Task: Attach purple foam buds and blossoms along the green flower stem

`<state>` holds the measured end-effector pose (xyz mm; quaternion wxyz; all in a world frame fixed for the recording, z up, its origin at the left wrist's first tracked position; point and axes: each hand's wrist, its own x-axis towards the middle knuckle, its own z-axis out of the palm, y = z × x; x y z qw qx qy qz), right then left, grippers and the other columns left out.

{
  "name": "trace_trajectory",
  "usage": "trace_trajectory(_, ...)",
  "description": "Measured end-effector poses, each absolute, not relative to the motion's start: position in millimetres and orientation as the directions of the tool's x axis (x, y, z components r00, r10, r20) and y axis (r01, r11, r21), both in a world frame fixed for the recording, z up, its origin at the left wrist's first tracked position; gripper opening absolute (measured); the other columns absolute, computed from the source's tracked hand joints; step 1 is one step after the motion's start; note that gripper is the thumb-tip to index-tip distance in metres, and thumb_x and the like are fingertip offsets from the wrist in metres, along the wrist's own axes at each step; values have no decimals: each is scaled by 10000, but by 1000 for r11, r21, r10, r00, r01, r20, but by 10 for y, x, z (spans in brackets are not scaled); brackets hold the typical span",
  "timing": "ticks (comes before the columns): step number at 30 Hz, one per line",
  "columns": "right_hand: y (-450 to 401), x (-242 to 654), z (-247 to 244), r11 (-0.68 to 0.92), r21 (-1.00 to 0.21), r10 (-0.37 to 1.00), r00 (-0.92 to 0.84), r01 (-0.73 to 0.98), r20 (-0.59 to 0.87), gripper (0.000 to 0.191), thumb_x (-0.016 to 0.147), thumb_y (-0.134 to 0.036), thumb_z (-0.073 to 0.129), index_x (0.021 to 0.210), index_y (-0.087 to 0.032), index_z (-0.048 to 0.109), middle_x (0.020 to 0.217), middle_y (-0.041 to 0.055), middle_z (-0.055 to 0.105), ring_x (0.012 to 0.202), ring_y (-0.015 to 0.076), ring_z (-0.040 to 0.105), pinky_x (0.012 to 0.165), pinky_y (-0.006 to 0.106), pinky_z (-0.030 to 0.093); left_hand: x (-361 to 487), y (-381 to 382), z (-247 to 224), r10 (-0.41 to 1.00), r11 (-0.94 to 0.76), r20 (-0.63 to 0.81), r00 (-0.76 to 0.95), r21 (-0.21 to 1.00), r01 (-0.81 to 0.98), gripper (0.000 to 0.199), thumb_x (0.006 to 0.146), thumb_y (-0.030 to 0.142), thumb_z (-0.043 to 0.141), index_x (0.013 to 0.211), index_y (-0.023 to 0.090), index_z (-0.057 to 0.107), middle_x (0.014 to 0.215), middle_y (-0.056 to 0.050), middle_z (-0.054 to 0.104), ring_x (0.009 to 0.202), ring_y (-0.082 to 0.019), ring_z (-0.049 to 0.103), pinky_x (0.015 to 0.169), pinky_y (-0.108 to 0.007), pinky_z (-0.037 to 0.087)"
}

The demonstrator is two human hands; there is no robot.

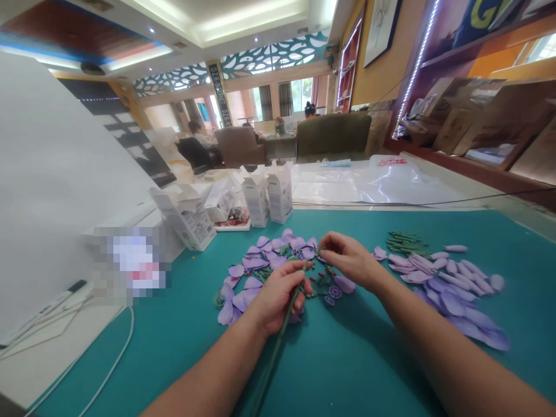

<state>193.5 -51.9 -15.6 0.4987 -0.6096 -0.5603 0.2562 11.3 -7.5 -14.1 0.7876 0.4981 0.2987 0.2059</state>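
Note:
My left hand [282, 292] is closed around a long green artificial flower stem [275, 353], which slants down toward the near edge. Close to the stem's upper end, my right hand [347, 258] pinches its thumb and forefinger together over something small, perhaps green, that I cannot make out. Around and beyond both hands lie loose purple artificial petals [243, 300]. Small purple wheel-shaped pieces [334, 291] and bits of green and red lie between the hands. Part of this spread is hidden behind my left hand.
Right of my right hand are short green stem pieces [406, 243], pale purple buds [475, 275] and stacked petals [475, 318] on the green mat [347, 359]. White boxes [256, 200] stand at the back. A white cable [124, 347] runs along the left; people sit farther off.

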Motion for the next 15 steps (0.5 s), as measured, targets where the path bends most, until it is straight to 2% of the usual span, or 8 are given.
trace_trajectory(6, -525, 1870, -100, 107, -946, 948, 256, 305, 190, 148, 705, -349, 584, 724, -206, 554, 622, -52, 519, 575, 122, 479, 533, 258, 403, 116, -81, -175, 602, 432, -272, 751, 902, -19, 352, 788, 239, 569, 1128, 151, 546, 621, 31, 598, 330, -42, 381, 313, -151, 246)
trace_trajectory(15, -524, 1825, -117, 81, -944, 954, 248, 320, 166, 141, 689, -348, 595, 704, -212, 563, 630, -34, 577, 582, 132, 510, 543, 264, 424, 112, -81, -202, 600, 427, -260, 757, 904, -29, 415, 760, 265, 608, 1152, 149, 540, 627, 30, 604, 329, -40, 381, 314, -152, 253)
